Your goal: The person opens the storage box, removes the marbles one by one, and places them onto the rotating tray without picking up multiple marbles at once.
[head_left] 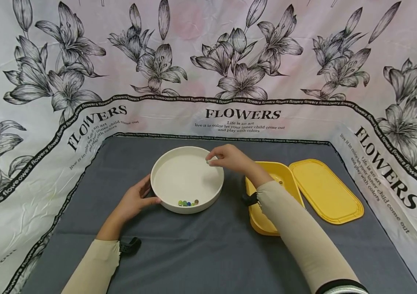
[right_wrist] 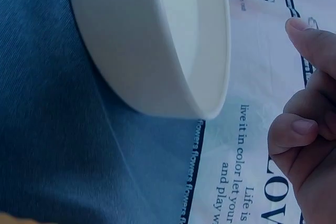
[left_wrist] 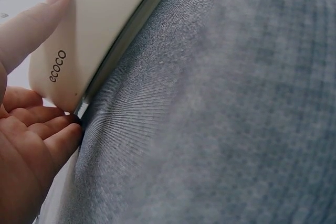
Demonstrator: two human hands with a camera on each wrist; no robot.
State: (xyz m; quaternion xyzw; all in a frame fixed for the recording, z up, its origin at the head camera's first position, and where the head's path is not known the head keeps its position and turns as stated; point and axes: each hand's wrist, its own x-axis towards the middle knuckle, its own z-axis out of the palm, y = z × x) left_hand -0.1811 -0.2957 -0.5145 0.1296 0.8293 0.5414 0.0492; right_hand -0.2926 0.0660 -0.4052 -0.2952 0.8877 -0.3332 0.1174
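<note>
A round white dish [head_left: 182, 175] stands on the grey cloth, with several small coloured marbles [head_left: 188, 203] gathered along its near inner wall. My left hand [head_left: 135, 200] rests against the dish's left side. In the left wrist view, its thumb [left_wrist: 39, 24] lies straight along the outer wall and its fingertips touch the bottom edge. Over the far right rim, my right hand [head_left: 228, 158] pinches a small glassy marble [head_left: 208, 162] between thumb and forefinger. In the right wrist view that hand [right_wrist: 310, 119] appears beyond the rim, and the marble is hidden.
A yellow box [head_left: 260, 212] stands right of the dish, partly covered by my right forearm, with a small marble [head_left: 280, 182] showing inside. Its yellow lid [head_left: 326, 192] lies flat to the right. A flower-printed sheet [head_left: 245, 118] surrounds the grey cloth [head_left: 201, 253].
</note>
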